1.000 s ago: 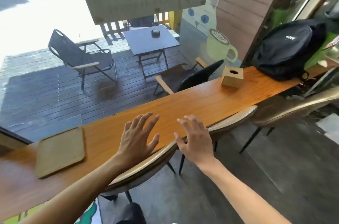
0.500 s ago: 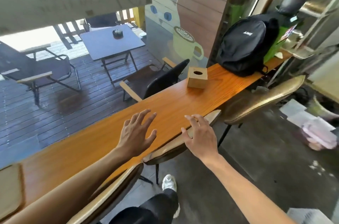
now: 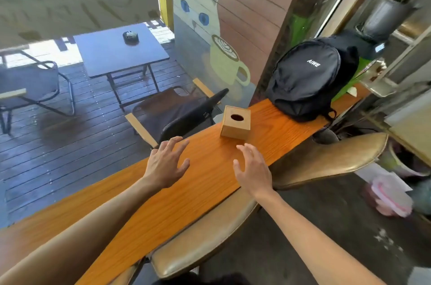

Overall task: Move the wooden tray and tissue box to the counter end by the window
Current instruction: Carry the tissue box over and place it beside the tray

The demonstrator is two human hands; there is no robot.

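Note:
A square wooden tissue box (image 3: 235,122) with an oval hole on top stands on the long orange wooden counter (image 3: 177,200) that runs along the window. My left hand (image 3: 166,163) hovers over the counter, fingers spread, a short way left of and nearer than the box. My right hand (image 3: 253,169) is also spread and empty, its fingertips just short of the box's near side. Neither hand touches the box. The wooden tray is out of view.
A black backpack (image 3: 307,77) sits on the counter beyond the box, at the far right end. Brown padded chairs (image 3: 326,161) are tucked under the counter's near edge. A potted plant (image 3: 387,14) stands on shelving at right. Outdoor table and chairs lie behind the glass.
My view has swung right along the counter, so the tray has left the frame and the tissue box is much closer. Both open hands have advanced toward the box.

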